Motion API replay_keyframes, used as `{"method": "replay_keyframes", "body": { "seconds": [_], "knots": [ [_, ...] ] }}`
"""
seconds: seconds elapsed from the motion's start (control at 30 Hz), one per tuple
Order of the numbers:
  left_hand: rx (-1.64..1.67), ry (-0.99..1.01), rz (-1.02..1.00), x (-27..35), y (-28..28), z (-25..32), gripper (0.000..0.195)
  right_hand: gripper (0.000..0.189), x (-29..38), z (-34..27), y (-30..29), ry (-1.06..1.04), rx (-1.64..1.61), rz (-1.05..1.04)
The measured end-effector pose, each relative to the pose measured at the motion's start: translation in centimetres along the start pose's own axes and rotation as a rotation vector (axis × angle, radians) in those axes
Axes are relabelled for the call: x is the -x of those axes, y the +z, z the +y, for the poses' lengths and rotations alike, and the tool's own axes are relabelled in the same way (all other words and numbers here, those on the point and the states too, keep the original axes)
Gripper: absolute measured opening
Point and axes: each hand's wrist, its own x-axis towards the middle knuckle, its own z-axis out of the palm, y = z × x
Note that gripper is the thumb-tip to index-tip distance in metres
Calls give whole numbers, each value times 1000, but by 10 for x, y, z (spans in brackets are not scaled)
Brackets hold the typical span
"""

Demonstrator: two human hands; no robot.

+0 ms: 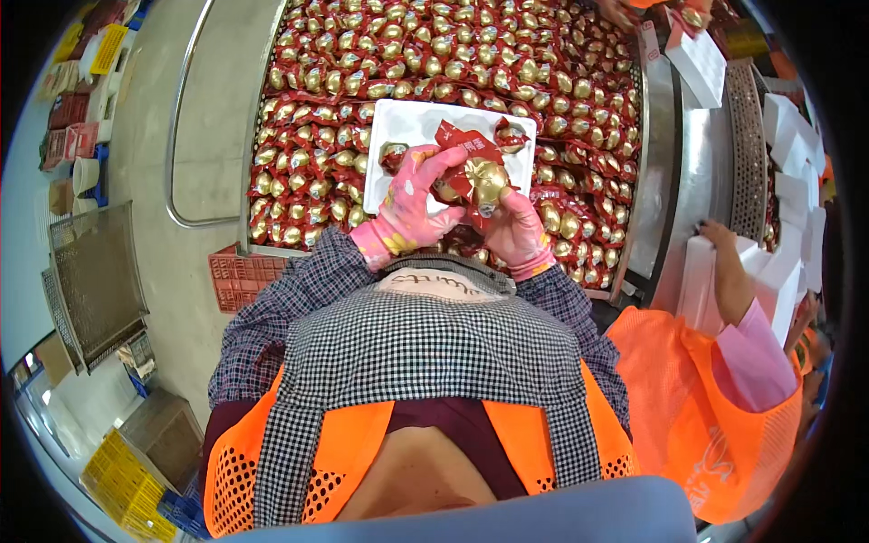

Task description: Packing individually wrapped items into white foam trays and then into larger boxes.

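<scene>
A white plastic tray [448, 114] with moulded round pockets lies in front of me on rows of gold-and-red wrapped pieces [312, 132]. One wrapped piece sits in its left side [392, 157] and another in its upper right corner [510, 136]. Over the tray, a round gold piece in a red printed wrapper [489, 180] is between my hands. My left hand [411, 210], in a pink patterned glove, has its fingertips on the wrapper's left side. My right hand [519, 234], gloved alike, grips the piece from the lower right with its thumb against it.
A metal rim [628, 224] borders the wrapped pieces on the right. Beyond it, a co-worker's bare hand [718, 234] touches white foam boxes [699, 278]. Another person's hands hold a white tray [699, 58] at the upper right. A red crate [244, 278] stands at the lower left.
</scene>
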Motion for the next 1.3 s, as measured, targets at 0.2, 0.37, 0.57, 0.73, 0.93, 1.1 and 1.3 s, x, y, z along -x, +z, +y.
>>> {"method": "replay_keyframes", "body": {
  "seconds": [0.2, 0.37, 0.57, 0.73, 0.93, 1.1, 1.3],
  "knots": [
    [139, 42, -18, 0, -2, -2, 70, 64, 4, 0, -8, 76, -99, -45],
    [155, -9, -58, -2, 0, 2, 83, 65, 7, -5, 5, 69, -30, -39],
    [575, -340, -57, -1, 5, -1, 84, 62, 2, -10, -3, 114, 119, -47],
    [664, -345, -48, -3, 10, -7, 83, 53, 12, -9, 1, 74, 1, 153],
    [837, -515, 172, -10, -30, -11, 86, 49, 24, -50, -53, -114, -90, 270],
    [1099, -682, 138, 11, -69, -37, 65, 54, 26, -75, -36, -247, 310, 379],
    [344, -800, -238, 26, -95, -33, 59, 56, -22, -75, -25, -108, 820, 219]
  ]
}}
